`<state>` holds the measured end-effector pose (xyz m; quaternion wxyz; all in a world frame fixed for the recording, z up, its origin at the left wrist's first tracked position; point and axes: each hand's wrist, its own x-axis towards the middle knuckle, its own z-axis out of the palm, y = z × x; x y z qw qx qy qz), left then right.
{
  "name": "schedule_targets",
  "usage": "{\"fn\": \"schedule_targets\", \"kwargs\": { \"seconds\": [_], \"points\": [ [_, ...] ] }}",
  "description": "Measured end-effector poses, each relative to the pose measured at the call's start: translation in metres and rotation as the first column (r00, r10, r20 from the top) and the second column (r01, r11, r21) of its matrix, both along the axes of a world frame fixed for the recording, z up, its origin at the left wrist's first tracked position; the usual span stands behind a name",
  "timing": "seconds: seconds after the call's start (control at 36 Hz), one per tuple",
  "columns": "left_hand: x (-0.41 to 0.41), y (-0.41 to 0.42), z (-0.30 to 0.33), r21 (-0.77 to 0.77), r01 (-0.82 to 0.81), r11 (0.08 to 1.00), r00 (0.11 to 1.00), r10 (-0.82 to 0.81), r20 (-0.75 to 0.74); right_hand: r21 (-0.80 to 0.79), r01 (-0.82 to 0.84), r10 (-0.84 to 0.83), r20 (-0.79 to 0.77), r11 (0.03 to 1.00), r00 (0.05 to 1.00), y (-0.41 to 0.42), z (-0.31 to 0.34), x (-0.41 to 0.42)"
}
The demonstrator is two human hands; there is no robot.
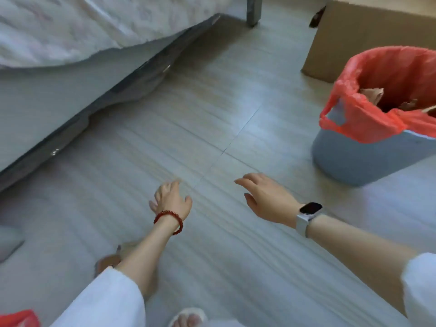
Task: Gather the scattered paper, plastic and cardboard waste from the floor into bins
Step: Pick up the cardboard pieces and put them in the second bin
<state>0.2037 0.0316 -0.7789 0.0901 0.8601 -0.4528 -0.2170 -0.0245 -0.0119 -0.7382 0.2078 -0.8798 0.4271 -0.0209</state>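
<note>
A pale blue bin [368,159] lined with a red plastic bag [368,119] stands on the floor at the right; brown cardboard scraps [372,95] lie inside it. My left hand [172,199], with a red bead bracelet at the wrist, hovers over the tiled floor with relaxed fingers and holds nothing. My right hand [266,197], with a white watch on the wrist, reaches forward with fingers spread, empty, well left of the bin. No loose waste shows on the floor between my hands.
A bed with a pale patterned cover [82,27] and a dark frame edge [132,79] fills the upper left. A large cardboard box [368,38] stands behind the bin. Another red bag [18,318] peeks in at the bottom left. My sandalled feet are at the bottom.
</note>
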Motion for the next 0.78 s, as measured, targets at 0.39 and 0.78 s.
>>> {"fn": "schedule_targets", "kwargs": {
  "seconds": [0.39,0.78],
  "points": [
    [0.123,0.119,-0.041,0.718,0.088,0.691,0.982,-0.181,0.055,0.334,0.088,0.06,-0.407,0.939,0.911,0.065,-0.121,0.072],
    [0.078,0.099,-0.027,0.571,0.23,0.788,0.887,-0.412,0.21,0.35,0.103,0.034,-0.364,0.931,0.931,0.066,-0.124,0.069]
  ]
}}
